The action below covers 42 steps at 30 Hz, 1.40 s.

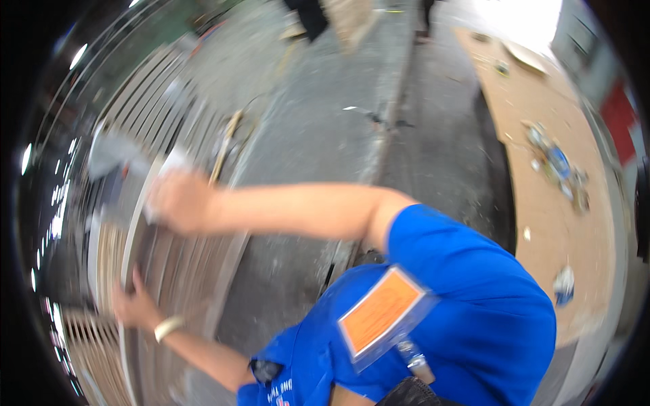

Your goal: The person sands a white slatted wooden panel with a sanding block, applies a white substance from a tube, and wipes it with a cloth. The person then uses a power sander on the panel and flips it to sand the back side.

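My right arm (pixel 291 211) reaches across to the left. Its hand (pixel 181 203), blurred by motion, is closed around a thin white piece (pixel 176 162), maybe cloth or paper. That hand is at the upper part of a long brownish panel (pixel 179 271) with a pale edge. Lower down, my left hand (pixel 137 304), with a pale band on its wrist, grips the panel's edge, thumb stretched upward. Its other fingers are partly hidden and smeared.
Stacked boards (pixel 108 260) and slatted pieces (pixel 145 101) stand on the left. A long grey table (pixel 318 128) runs behind my right arm. Across the floor on the right, a tan board surface (pixel 542 250) carries scattered small items (pixel 558 162). Someone's foot (pixel 422 37) shows far off.
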Tool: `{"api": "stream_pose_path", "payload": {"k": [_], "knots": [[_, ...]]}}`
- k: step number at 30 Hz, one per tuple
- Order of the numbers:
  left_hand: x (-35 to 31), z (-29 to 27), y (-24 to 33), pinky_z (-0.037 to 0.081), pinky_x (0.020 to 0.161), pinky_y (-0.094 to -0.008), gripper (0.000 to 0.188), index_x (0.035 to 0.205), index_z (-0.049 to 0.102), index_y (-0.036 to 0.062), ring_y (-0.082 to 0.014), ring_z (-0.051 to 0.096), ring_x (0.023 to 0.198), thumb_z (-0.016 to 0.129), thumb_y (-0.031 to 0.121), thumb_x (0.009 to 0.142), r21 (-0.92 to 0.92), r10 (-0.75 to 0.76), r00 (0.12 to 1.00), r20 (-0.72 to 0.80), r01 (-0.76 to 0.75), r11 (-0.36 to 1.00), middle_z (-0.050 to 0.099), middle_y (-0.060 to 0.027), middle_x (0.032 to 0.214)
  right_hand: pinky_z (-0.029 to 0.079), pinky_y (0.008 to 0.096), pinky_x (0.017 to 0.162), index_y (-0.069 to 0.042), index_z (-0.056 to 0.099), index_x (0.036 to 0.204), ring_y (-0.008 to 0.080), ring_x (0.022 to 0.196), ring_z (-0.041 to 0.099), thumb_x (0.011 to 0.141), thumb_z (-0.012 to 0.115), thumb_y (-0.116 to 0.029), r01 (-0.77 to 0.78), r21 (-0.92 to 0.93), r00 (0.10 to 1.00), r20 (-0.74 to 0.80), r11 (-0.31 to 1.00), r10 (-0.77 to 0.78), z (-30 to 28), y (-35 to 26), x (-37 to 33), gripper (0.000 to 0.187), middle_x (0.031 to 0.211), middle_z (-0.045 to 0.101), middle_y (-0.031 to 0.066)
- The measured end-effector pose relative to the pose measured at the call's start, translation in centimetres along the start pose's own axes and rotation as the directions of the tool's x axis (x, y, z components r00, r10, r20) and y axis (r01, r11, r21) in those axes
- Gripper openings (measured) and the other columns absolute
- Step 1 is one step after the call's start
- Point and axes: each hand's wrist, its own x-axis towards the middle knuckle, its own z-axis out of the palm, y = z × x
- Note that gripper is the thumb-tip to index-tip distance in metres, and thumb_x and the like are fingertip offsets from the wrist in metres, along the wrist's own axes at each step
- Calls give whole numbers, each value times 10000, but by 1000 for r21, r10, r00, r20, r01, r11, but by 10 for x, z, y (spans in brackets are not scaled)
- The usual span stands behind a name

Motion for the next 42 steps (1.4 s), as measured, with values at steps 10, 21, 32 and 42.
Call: {"api": "stream_pose_path", "payload": {"k": [10, 21, 32, 42], "knots": [[-1, -1, -16, 403, 846, -381, 556, 928, 728, 147, -252, 607, 972, 719, 641, 673, -100, -58, 997, -54, 53, 994, 705, -27, 950, 389, 493, 1006, 4, 634, 1121, 413, 1164, 537, 872, 559, -109, 35, 64, 996, -81, 997, -30, -12, 21, 5, 284, 1204, 609, 210], [1, -10, -12, 377, 902, -424, 493, 1010, 698, 109, -298, 592, 984, 769, 473, 685, -218, -101, 995, 16, 102, 971, 680, -101, 1000, 408, 456, 998, -34, 680, 1075, 375, 1120, 579, 891, 546, -91, 133, 106, 990, 27, 985, -136, -12, 9, 18, 235, 1136, 657, 177], [-12, -2, -20, 333, 1022, -523, 742, 1409, 402, 167, -397, 406, 1263, 714, 397, 777, 20, -176, 978, 112, 175, 984, 441, -167, 1394, 426, 363, 981, -270, 579, 1301, 264, 1213, 534, 980, 331, -462, 46, -15, 983, 178, 999, -43, 63, 33, 76, 449, 1295, 594, 24], [-158, -263, 40, 295, 1020, -580, 580, 1257, 594, 116, -332, 506, 1217, 754, 341, 747, 68, -390, 703, 595, 440, 895, 558, -112, 1293, 437, 447, 961, -293, 559, 1305, 263, 1179, 554, 986, 276, -485, 24, -165, 987, 162, 986, 3, 101, 57, 105, 467, 1252, 615, 14]]}}
